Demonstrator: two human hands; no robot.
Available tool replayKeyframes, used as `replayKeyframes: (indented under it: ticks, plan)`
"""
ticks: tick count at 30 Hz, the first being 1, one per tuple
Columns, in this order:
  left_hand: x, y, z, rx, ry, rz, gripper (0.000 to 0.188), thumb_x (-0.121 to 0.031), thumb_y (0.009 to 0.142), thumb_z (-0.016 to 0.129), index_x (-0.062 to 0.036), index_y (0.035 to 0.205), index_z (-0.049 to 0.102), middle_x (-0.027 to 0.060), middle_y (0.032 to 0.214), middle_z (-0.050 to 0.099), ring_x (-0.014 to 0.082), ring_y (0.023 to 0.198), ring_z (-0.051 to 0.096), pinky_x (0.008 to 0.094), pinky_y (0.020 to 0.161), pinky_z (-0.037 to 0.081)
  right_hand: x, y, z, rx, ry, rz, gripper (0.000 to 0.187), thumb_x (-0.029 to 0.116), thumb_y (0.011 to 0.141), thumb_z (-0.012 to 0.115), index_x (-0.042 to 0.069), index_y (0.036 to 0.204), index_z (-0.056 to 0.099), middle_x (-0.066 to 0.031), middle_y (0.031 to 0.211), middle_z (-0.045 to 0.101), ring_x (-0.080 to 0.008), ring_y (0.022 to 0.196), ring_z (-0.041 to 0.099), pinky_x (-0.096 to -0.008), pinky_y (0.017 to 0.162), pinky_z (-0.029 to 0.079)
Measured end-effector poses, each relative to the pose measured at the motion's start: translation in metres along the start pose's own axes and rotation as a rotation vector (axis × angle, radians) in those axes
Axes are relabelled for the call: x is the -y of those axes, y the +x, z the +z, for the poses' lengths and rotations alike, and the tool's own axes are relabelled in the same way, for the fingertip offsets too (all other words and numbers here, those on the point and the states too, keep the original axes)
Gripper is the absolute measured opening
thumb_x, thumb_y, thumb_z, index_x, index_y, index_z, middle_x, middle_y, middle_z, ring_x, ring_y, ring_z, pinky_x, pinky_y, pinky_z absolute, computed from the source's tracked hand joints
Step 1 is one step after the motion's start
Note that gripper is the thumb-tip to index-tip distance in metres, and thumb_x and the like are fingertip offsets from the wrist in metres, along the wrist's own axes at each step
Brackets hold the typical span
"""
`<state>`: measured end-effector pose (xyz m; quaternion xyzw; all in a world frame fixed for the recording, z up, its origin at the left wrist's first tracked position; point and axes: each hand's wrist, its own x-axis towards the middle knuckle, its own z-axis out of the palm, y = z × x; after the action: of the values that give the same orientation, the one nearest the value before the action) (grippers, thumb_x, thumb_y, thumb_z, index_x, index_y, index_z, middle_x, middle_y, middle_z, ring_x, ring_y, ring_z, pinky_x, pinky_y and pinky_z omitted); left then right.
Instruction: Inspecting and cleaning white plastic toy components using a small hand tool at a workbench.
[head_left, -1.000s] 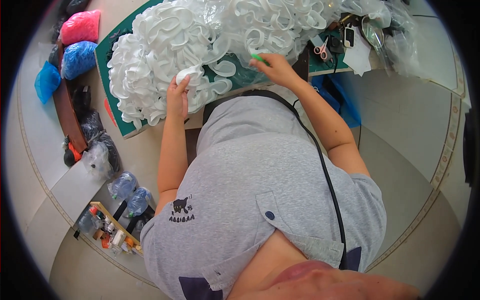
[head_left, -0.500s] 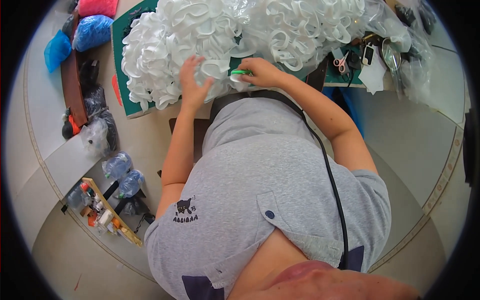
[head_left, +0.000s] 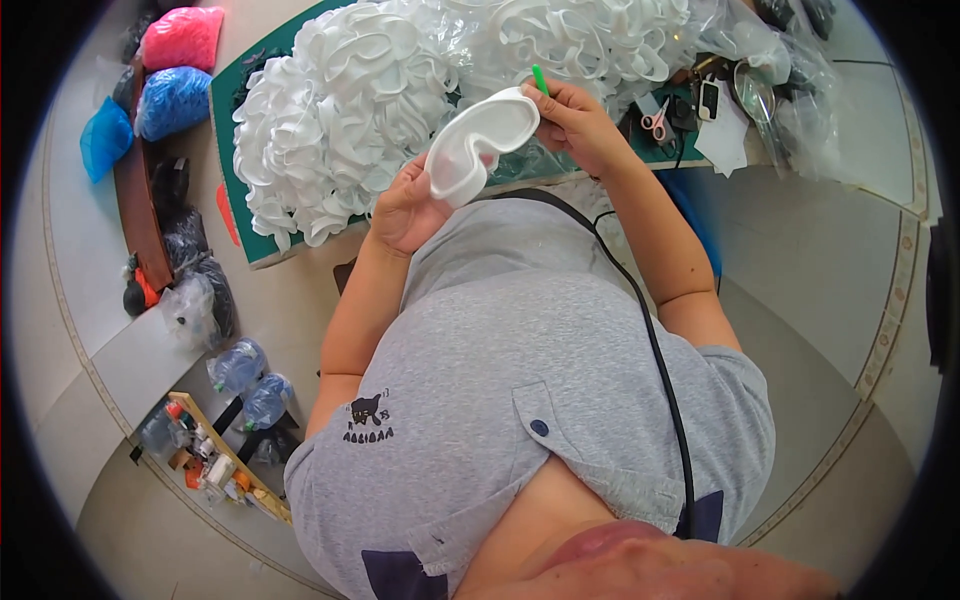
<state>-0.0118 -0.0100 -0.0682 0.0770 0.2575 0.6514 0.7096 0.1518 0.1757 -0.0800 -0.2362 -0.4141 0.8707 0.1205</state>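
A white, goggle-shaped piece (head_left: 462, 150) with a raised rim and a nose notch is held up in front of me, tilted, its right end higher. My left hand (head_left: 408, 212) grips its lower left end between thumb and fingers. At the upper right end, my right hand (head_left: 580, 122) pinches the rim. A slim green tool (head_left: 540, 79) sticks up out of the right fingers; its other end is hidden in the hand. Behind the piece, a big heap of similar white curved pieces (head_left: 335, 115) covers much of the green-topped table (head_left: 262, 240).
Clear plastic bagging (head_left: 735, 38) lies over the heap's right side. Pink-handled scissors (head_left: 657, 122) and white paper (head_left: 722, 140) lie at the table's right. Blue bags (head_left: 178, 103) and a pink bag (head_left: 182, 40) stand far left. A black cable (head_left: 655, 340) runs down my shirt.
The left hand, spread over the heap before, now grips the goggle-shaped piece. Both hands hold it raised up. The right hand has moved right and up, its green tool now pointing upward.
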Motion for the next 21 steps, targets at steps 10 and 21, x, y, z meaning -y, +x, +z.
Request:
replayKeyframes:
  ticks: [10,21]
  plan:
    - [0.004,-0.006,0.019,-0.155,0.298,0.464,0.033,-0.01,0.089,0.062,0.0005,0.12,0.054,0.0062,0.113,0.062,0.0146,0.107,0.056,0.0311,0.097,0.042,0.02,-0.027,0.009,0.14,0.364,-0.33,0.036,0.03,0.097,0.049,0.0,0.082,0.062,-0.0048,0.068,0.053,-0.0109,0.05,0.039,-0.0229,0.047,0.034]
    - [0.008,-0.016,0.032,-0.147,0.234,0.504,0.031,-0.011,0.09,0.062,0.0002,0.118,0.056,0.0075,0.112,0.062,0.0166,0.105,0.057,0.0337,0.094,0.045,0.009,-0.041,0.074,0.12,-0.709,-0.806,0.015,0.001,0.082,0.066,0.0,0.097,0.061,-0.0133,0.091,0.065,-0.0217,0.084,0.063,-0.0302,0.075,0.05]
